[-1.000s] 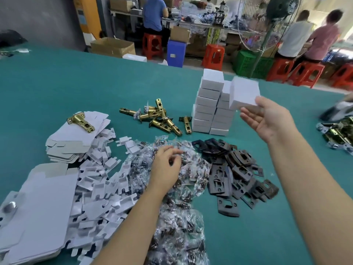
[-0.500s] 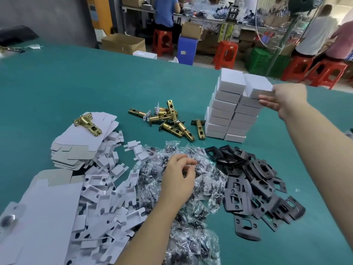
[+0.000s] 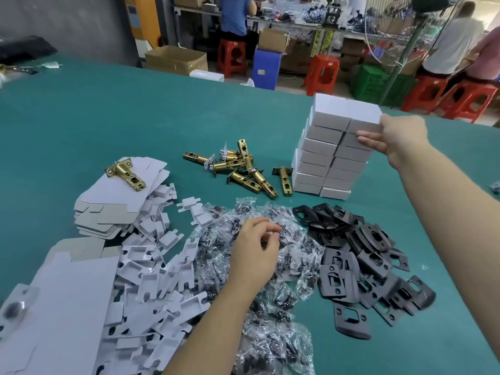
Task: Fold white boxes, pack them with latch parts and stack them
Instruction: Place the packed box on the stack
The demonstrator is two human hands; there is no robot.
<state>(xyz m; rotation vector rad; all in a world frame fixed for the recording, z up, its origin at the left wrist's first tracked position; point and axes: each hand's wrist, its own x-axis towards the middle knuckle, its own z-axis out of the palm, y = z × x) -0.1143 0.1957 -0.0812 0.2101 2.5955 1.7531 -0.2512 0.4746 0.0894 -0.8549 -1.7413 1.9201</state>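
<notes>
Two side-by-side stacks of closed white boxes stand on the green table at the upper right. My right hand grips the top white box of the right stack, which sits on that stack. My left hand rests on a heap of clear screw bags, its fingertips pinching at a bag. Brass latch bolts lie left of the stacks, one brass latch bolt on the flat box blanks. Black strike plates are piled at the right.
White cardboard inserts and large flat blanks cover the near left. The green table stretches bare toward the far edge. Beyond it are red stools, cardboard cartons and seated people.
My right hand carried the white box from mid-air onto the right stack and still holds it. My left hand stayed on the screw bags. The camera moved closer.
</notes>
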